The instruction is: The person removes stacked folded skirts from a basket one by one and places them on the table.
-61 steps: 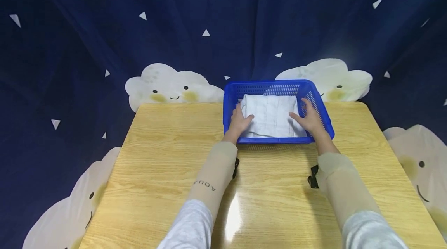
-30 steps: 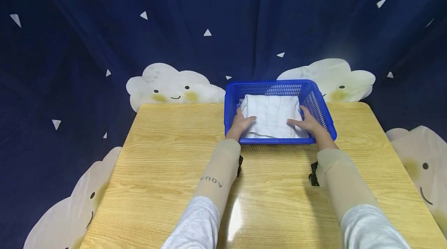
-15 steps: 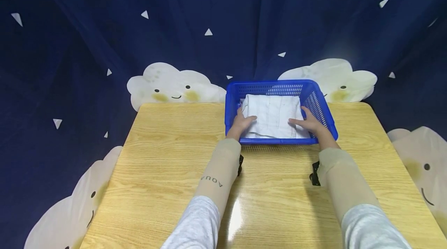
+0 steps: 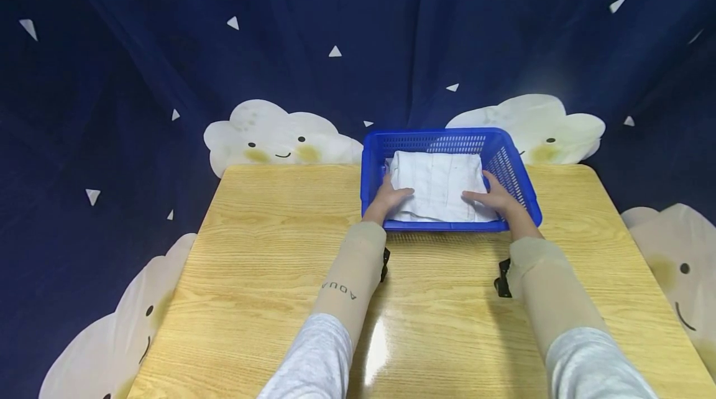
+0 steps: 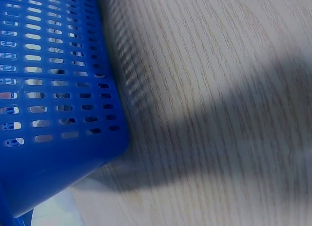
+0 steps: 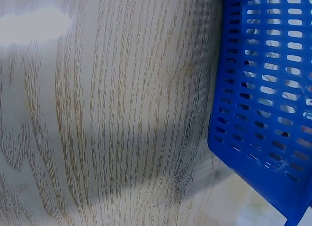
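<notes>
A folded white cloth [image 4: 439, 184] lies inside a blue plastic basket [image 4: 436, 225] at the back of the table. My left hand [image 4: 389, 196] reaches over the basket's near rim and holds the cloth's left side, its thumb on top. Opposite it, my right hand [image 4: 496, 195] grips the right side of the cloth, thumb also on top. The other fingers of both hands are partly hidden between cloth and basket walls. Both wrist views show only the slotted outer wall of the basket, at the left wrist [image 5: 58, 89] and at the right wrist [image 6: 268, 89]; neither shows a hand.
The wooden table [image 4: 268, 250] extends in front of the basket and to both sides. Behind it hangs a dark blue curtain [image 4: 369, 26] printed with white clouds and triangles. The basket stands close to the table's back edge.
Both hands have closed in on the cloth's sides, the right one moving from the basket's side wall inward. Cloth and basket stay about where they were; the view has shifted slightly.
</notes>
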Motion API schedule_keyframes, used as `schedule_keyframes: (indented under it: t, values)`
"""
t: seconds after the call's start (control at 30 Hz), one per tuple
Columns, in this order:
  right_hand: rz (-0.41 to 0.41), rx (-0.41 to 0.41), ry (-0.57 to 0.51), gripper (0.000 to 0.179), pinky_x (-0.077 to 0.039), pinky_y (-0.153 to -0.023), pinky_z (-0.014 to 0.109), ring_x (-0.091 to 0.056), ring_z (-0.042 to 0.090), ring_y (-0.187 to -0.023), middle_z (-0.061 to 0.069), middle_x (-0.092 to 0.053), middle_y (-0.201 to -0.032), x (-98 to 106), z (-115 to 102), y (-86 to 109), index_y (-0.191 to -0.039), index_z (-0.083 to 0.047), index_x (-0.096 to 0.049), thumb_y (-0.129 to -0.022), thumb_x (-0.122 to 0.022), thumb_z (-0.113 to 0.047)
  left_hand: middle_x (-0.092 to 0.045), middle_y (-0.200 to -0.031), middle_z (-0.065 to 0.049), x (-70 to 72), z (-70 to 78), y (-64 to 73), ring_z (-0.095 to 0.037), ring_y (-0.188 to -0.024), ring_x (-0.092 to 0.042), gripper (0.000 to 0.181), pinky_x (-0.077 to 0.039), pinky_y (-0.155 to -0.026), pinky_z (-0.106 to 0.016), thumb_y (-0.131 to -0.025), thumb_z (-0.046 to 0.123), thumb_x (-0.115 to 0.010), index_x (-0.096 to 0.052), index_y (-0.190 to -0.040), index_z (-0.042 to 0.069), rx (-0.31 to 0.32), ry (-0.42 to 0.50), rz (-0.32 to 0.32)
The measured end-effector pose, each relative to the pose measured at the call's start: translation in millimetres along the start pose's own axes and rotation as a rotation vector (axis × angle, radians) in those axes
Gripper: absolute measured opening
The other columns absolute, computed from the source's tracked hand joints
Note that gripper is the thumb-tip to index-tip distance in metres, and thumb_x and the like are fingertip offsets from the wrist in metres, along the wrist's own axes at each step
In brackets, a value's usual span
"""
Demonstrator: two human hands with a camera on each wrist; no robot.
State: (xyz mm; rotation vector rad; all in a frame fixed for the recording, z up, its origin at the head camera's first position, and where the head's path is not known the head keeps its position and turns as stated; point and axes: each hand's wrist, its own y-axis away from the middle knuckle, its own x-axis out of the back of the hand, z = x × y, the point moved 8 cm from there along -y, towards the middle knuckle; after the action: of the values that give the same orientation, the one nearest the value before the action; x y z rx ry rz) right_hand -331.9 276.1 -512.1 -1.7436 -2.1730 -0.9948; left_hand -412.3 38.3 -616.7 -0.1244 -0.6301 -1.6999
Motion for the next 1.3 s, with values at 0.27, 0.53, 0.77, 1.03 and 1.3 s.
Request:
schedule_keyframes:
  t: [0.27, 0.53, 0.77, 1.03, 1.3]
  values:
    - [0.000, -0.001, -0.038, 0.098, -0.006, -0.109, 0.054, 0.006, 0.044, -0.134, 0.029, 0.011, -0.147, -2, -2, 1.0, -0.143, -0.002, 0.015, -0.086, -0.061, -0.027, -0.022, -0.149, -0.011, 26.2, 54.4, 78.0, -0.024, -0.136, -0.020, 0.085, -0.019, -0.110, -0.034, -0.081, 0.032, -0.064, -0.014, -0.147, 0.013, 0.014, 0.024, -0.029]
    - [0.002, 0.024, -0.026, 0.095, -0.006, -0.109, 0.054, 0.005, 0.044, -0.134, 0.029, 0.008, -0.147, -5, -9, 2.5, -0.144, 0.000, 0.009, -0.085, -0.062, -0.021, -0.021, -0.149, -0.014, 33.2, 66.4, 94.6, -0.028, -0.136, -0.020, 0.082, -0.020, -0.110, -0.036, -0.083, 0.027, -0.063, -0.013, -0.147, 0.009, -0.021, 0.039, -0.033]
    - [-0.007, -0.008, -0.003, 0.095, -0.005, -0.108, 0.055, 0.007, 0.043, -0.134, 0.028, 0.008, -0.148, -7, -8, 0.5, -0.145, -0.004, 0.008, -0.084, -0.064, -0.020, -0.016, -0.151, -0.011, 33.4, 68.3, 98.0, -0.026, -0.137, -0.016, 0.083, -0.018, -0.111, -0.037, -0.083, 0.027, -0.062, -0.012, -0.147, 0.010, -0.032, 0.055, -0.072]
    - [-0.012, -0.008, -0.018, 0.098, -0.004, -0.108, 0.055, 0.007, 0.043, -0.134, 0.028, 0.008, -0.148, -8, -8, -1.0, -0.145, -0.006, 0.008, -0.082, -0.066, -0.016, -0.015, -0.152, -0.010, 33.1, 68.7, 100.2, -0.025, -0.138, -0.014, 0.082, -0.018, -0.111, -0.037, -0.083, 0.022, -0.063, -0.012, -0.147, 0.011, -0.024, 0.114, -0.092]
    - [0.005, -0.024, -0.016, 0.096, -0.008, -0.108, 0.055, 0.004, 0.044, -0.135, 0.027, 0.005, -0.148, -7, -1, -3.9, -0.146, -0.007, 0.005, -0.081, -0.065, -0.012, -0.018, -0.151, -0.011, 32.0, 65.1, 97.9, -0.026, -0.136, -0.018, 0.079, -0.022, -0.109, -0.038, -0.083, 0.018, -0.063, -0.017, -0.147, 0.013, -0.012, 0.139, -0.090]
